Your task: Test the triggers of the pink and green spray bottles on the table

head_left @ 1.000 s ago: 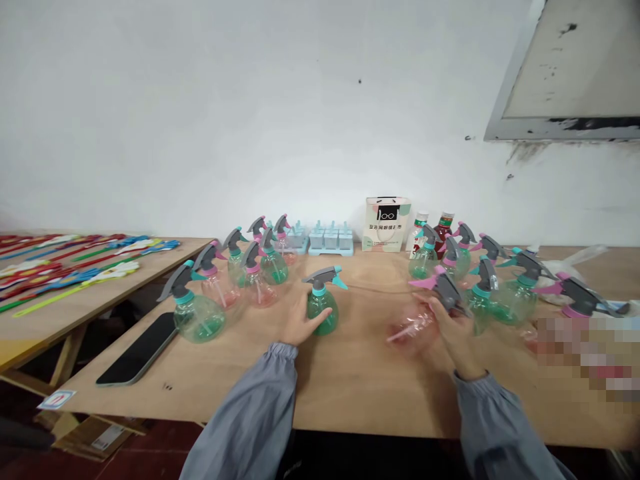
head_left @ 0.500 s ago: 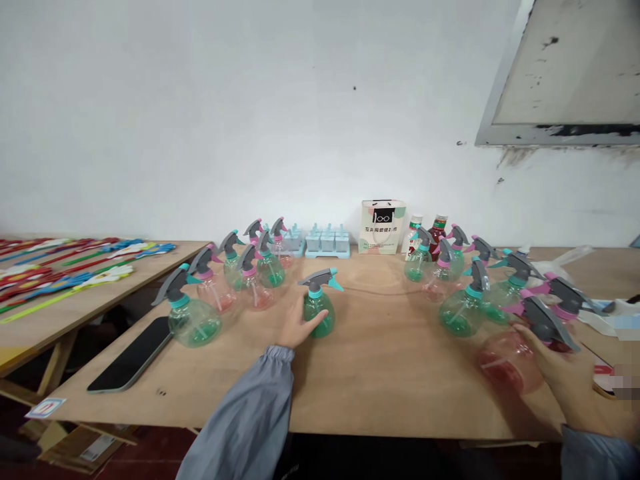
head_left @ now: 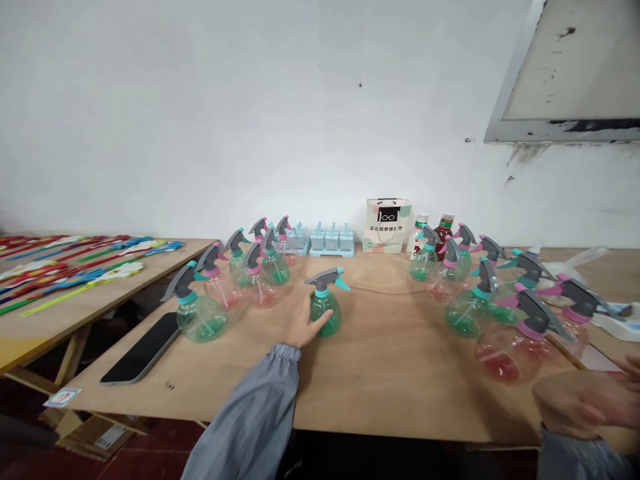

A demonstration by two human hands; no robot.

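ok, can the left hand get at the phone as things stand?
Likely, if it releases its green spray bottle: no bottle stands between the left hand and the near end of the phone.

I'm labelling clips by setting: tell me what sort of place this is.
Probably a makeshift workroom: a plain wooden table, many similar spray bottles standing on it, and colourful long-handled items laid on another table.

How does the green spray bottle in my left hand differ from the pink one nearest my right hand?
The green bottle has a turquoise collar; the pink bottle has a pink one. The green bottle's tip points to your right, the pink bottle's to your left. Your left hand is around the green bottle, while no hand grips the pink bottle. Both have gray spray heads.
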